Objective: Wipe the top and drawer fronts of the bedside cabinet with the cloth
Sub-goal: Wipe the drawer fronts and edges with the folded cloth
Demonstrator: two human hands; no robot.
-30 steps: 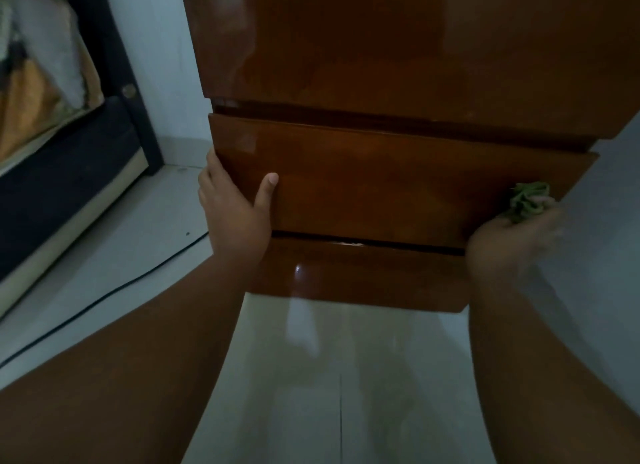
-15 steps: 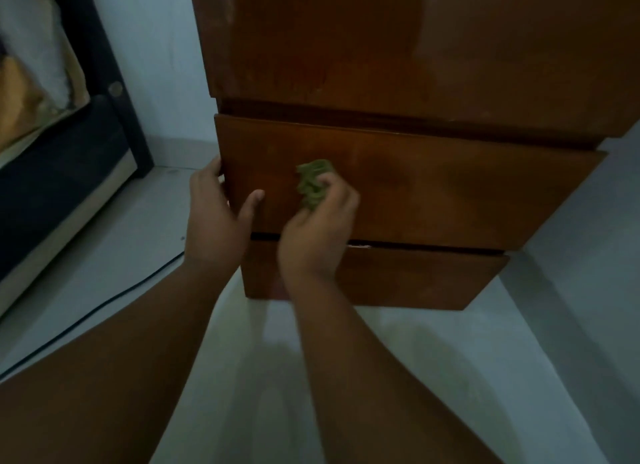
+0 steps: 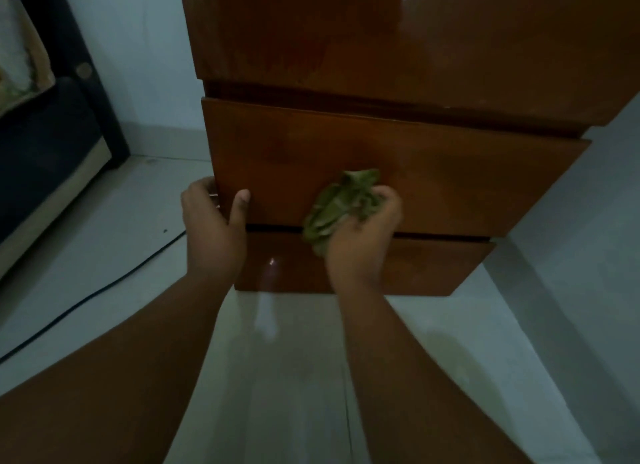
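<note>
The glossy brown bedside cabinet (image 3: 398, 41) fills the top of the head view, seen from above. Two drawer fronts show below its top: an upper one (image 3: 450, 176) and a lower one (image 3: 433, 269). My right hand (image 3: 363, 235) is shut on a crumpled green cloth (image 3: 341, 204) and presses it against the lower middle of the upper drawer front. My left hand (image 3: 213, 228) grips the left edge of that drawer front, thumb on the face, fingers around the side.
A black cable (image 3: 86, 297) runs across the pale tiled floor (image 3: 294, 377) at the left. A dark bed frame with bedding (image 3: 45, 145) stands at far left. A pale wall (image 3: 138, 65) lies behind the cabinet.
My right hand swept the cloth from the drawer's right edge to its left part, then back toward the middle. My left hand stayed on the left edge.
</note>
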